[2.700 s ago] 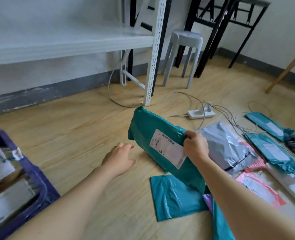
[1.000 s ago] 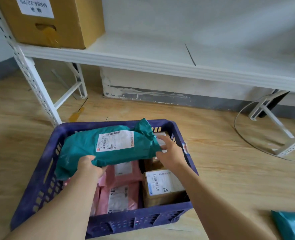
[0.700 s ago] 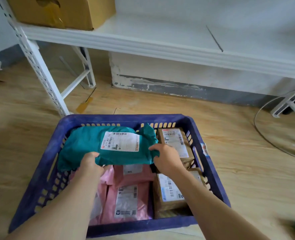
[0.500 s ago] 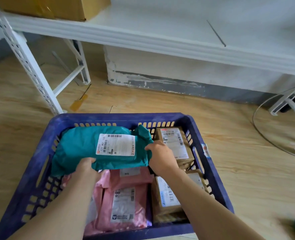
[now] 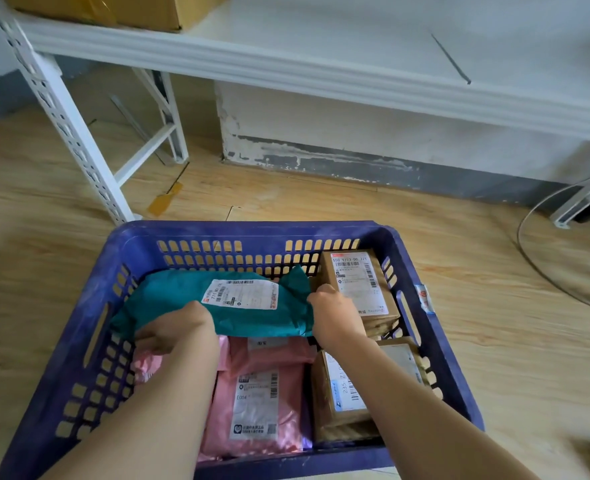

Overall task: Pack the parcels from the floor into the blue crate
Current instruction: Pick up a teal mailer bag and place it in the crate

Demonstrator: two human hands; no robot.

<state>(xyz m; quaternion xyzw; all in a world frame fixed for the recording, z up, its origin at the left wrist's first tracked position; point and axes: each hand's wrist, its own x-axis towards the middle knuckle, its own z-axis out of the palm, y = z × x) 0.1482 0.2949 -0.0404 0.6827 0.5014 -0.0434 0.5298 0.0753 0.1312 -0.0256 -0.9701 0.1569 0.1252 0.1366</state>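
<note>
Left hand (image 5: 177, 329) & right hand (image 5: 336, 315) pinch teal parcel (image 5: 182, 299) at near edge & right end, in blue crate (image 5: 252, 227); prob. soft, light, slick, so ends grip best.

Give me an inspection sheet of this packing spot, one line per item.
Surface: wooden floor; the blue crate stands on it.
Job's things: teal parcel held low in the crate's far left; pink parcels nearer the person; two brown boxes along the right side.
Clutter: yellow tag on the floor by the shelf leg.
Hands: left hand grips the teal parcel's near edge; right hand grips its right end.
Cables: one thin cable loops over the floor at right.
Surroundings: white shelf behind the crate, cardboard box on it.
</note>
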